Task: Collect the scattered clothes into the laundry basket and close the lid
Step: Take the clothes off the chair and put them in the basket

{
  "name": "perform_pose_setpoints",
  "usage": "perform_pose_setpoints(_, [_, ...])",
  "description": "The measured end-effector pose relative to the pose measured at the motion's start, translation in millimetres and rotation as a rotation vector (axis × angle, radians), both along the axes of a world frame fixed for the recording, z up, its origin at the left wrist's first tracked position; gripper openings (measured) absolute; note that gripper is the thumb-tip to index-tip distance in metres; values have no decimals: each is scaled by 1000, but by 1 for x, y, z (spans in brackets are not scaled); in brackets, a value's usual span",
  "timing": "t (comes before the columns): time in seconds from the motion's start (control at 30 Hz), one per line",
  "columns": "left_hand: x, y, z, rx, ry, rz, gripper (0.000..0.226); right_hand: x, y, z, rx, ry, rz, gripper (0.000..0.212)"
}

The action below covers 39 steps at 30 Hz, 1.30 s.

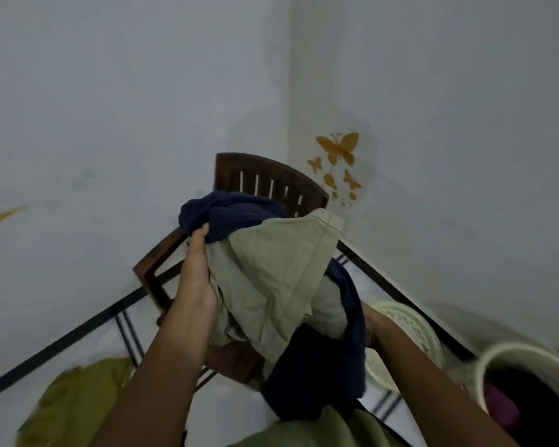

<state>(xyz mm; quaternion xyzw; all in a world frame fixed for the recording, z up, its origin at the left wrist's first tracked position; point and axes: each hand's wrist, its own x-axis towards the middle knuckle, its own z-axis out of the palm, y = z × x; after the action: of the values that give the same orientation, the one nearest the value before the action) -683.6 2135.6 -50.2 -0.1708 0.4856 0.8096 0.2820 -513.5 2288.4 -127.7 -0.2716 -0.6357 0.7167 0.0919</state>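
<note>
1. Left hand [196, 279]: fingers wrapped on the bundle of clothes [271, 279]; wooden chair [271, 185] back just beyond the fingertips, blocks forward.
2. Right hand [373, 324]: mostly hidden under the bundle; pale lid [407, 327] just right of it.
3. Laundry basket [510, 366] mouth open further right, clothes inside.
4. Above the fingers: bare wall, clear.
5. Low left of left wrist: olive cloth [75, 404].

A pale tiled floor [236, 411] is carrying a dark wooden chair [265, 182] in the corner, an open cream laundry basket [510, 356] at the right, its perforated lid [410, 327] lying beside it, and an olive-green garment [75, 401] at lower left.
</note>
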Motion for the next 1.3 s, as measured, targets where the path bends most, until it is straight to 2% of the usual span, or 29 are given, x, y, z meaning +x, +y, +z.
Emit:
perform_pose_setpoints(0.03, [6,7,-4,15,-14,-37,39,16,7,-2,-82,-25,-21,51])
perform_pose_setpoints(0.07, [17,19,-8,2,-15,-108,41,34,16,-7,-54,4,-127,43])
perform_pose_setpoints(0.17, [57,63,-31,-54,-24,-280,43,85,26,-7,256,-79,-562,43])
perform_pose_setpoints(0.2, [67,75,-36,-73,-13,-330,43,94,26,-2,388,-102,-661,49])
perform_pose_setpoints(0.27, [97,108,-38,-108,61,-436,44,127,37,4,450,-39,-731,60])
perform_pose_setpoints(0.33, [132,144,-40,-128,139,-568,44,170,79,11,98,62,-831,46])
perform_pose_setpoints(0.37, [150,161,-40,-147,187,-643,44,193,103,22,-22,51,-876,37])
perform_pose_setpoints(0.4, [168,175,-36,-149,243,-713,44,213,122,24,-146,22,-834,34])
perform_pose_setpoints(0.43, [188,192,-35,-154,298,-790,46,233,139,27,-260,73,-807,43])
perform_pose_setpoints(0.5, [224,223,-38,-151,398,-959,52,259,164,26,-243,75,-770,78])
perform_pose_setpoints(0.53, [250,248,-43,-160,458,-1045,54,279,180,22,-200,48,-743,84])
perform_pose_setpoints(0.6, [282,279,-48,-192,521,-1145,56,304,199,16,-164,9,-692,69])
perform_pose_setpoints(0.67, [325,320,-56,-188,501,-1211,53,348,230,4,-180,-19,-718,55])
perform_pose_setpoints(0.7, [344,340,-61,-180,482,-1240,51,372,244,0,-174,-27,-735,60])
perform_pose_setpoints(0.77, [391,382,-69,-173,444,-1303,48,422,274,-12,-183,-35,-793,86])
perform_pose_setpoints(0.8, [412,402,-74,-170,422,-1334,48,443,289,-16,-198,-33,-836,90])
perform_pose_setpoints(0.97, [464,479,-113,-191,258,-1439,39,502,348,-42,-233,-71,-1002,65])
perform_pose_setpoints(1.07, [470,518,-154,-245,140,-1463,45,512,376,-65,-261,-155,-1120,57])
perform_pose_setpoints(1.13, [469,540,-189,-269,81,-1496,49,512,387,-90,-213,-241,-1195,39])
perform_pose_setpoints(1.2, [472,562,-238,-303,110,-1537,49,506,401,-135,-176,-375,-1186,28])
perform_pose_setpoints(1.3, [478,584,-334,-507,349,-1624,60,496,420,-226,-109,-588,-1146,24])
